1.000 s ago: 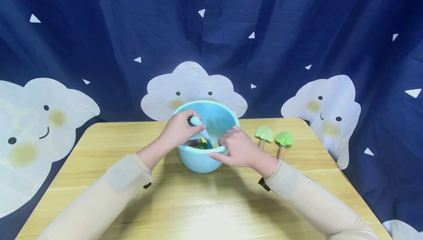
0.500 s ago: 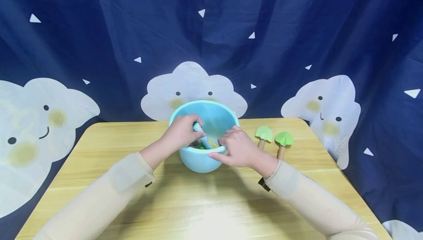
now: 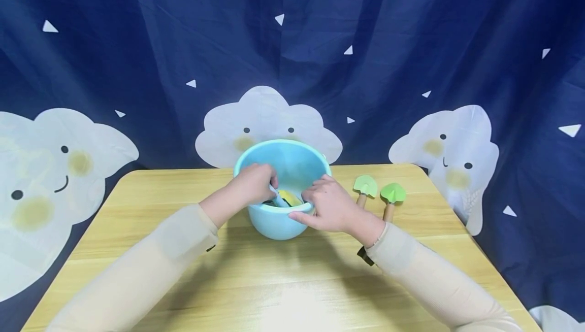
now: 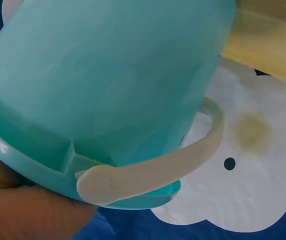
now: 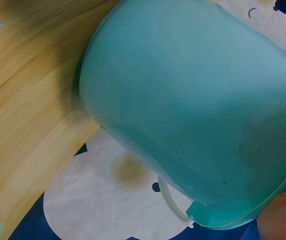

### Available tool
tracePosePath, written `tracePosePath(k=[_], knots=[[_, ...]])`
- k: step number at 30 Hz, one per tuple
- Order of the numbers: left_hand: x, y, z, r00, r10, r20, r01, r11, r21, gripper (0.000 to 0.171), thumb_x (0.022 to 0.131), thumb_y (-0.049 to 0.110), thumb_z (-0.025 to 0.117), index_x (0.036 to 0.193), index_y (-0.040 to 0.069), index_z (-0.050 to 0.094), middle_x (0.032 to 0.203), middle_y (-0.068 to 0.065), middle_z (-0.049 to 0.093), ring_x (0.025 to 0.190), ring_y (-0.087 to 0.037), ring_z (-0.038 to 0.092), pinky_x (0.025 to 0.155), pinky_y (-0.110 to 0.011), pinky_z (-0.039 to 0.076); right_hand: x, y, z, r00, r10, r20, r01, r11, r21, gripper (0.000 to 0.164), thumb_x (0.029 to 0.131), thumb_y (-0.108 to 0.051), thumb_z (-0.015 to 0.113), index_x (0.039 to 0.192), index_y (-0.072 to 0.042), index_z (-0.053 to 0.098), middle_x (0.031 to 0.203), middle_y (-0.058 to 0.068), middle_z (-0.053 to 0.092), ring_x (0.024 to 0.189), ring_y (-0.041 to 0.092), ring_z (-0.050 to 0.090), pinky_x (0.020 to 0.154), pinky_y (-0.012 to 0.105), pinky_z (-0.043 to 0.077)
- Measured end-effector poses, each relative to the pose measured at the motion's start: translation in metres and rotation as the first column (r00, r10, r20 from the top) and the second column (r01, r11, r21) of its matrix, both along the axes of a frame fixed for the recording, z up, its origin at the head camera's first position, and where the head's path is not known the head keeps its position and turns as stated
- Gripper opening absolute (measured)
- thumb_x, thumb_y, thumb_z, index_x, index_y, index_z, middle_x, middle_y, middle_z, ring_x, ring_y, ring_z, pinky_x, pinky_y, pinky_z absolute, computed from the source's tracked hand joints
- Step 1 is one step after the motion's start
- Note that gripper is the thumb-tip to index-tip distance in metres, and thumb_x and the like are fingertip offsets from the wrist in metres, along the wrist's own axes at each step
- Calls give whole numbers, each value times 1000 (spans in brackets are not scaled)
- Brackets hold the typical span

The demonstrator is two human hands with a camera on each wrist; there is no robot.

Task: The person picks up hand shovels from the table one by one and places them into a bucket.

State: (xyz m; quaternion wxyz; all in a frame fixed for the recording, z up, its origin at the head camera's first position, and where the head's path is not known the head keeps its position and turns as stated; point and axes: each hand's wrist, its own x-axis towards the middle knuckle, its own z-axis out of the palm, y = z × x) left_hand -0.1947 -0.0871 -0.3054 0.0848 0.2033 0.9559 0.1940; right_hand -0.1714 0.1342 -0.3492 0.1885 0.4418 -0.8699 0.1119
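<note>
In the head view a light blue bucket [image 3: 278, 225] stands upright on the table. My left hand [image 3: 252, 184] reaches over its left rim, fingers inside, and holds a light blue tool [image 3: 280, 200] by its handle. That tool slants down into the bucket, its lower end hidden by the front wall. Beside it lies a yellow piece [image 3: 290, 198], only partly visible. My right hand [image 3: 330, 204] grips the front right rim, thumb outside and fingers over the edge. From the left wrist, the bucket's outer wall and its white carrying handle [image 4: 147, 180] fill much of the view.
Right of the bucket, two small toy shovels lie on the wooden table [image 3: 292, 276]: a pale green one [image 3: 365, 186] and a brighter green one [image 3: 393, 193], both with wooden handles. A dark blue curtain [image 3: 292, 58] with cloud faces hangs right behind the table.
My left hand has moved down and slightly right, deeper into the bucket, lowering the light blue tool. More of the yellow piece shows. The right hand has stayed on the rim.
</note>
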Motion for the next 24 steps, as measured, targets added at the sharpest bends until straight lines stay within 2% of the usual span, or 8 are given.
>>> tracePosePath(k=[4, 8, 14, 24], knots=[[-1, 3, 2, 999, -4, 36, 7, 997, -76, 6, 84, 8, 77, 86, 9, 71, 86, 0, 67, 84, -21, 59, 82, -38, 49, 0, 0, -1, 1000, 1, -1, -1, 1000, 0, 64, 96, -74, 26, 60, -21, 34, 54, -10, 28, 54, 11, 26, 66, 32, 30], [-2, 4, 3, 998, 0, 60, 8, 993, -117, 6, 85, 4, 73, 85, 10, 71, 85, 0, 66, 82, -20, 58, 79, -36, 49, 0, 0, -1, 1000, 0, 4, 0, 1000, 1, 65, 96, -75, 25, 61, -21, 34, 54, -10, 29, 54, 11, 27, 67, 32, 30], [-3, 6, 3, 998, -12, 55, 20, 989, -149, 9, 86, 3, 69, 82, 10, 70, 80, 0, 65, 77, -20, 58, 74, -34, 50, 0, 0, 0, 1000, -3, 6, 3, 1000, -4, 65, 95, -75, 23, 60, -21, 34, 54, -10, 29, 54, 11, 27, 66, 32, 29], [-3, 10, 5, 998, 23, 63, -10, 981, -193, 18, 90, 6, 67, 73, 12, 64, 73, -1, 63, 72, -20, 58, 70, -33, 50, 0, 0, -1, 1000, -7, 3, 7, 1000, 11, 65, 95, -75, 25, 61, -21, 34, 55, -10, 29, 54, 12, 27, 66, 33, 29]])
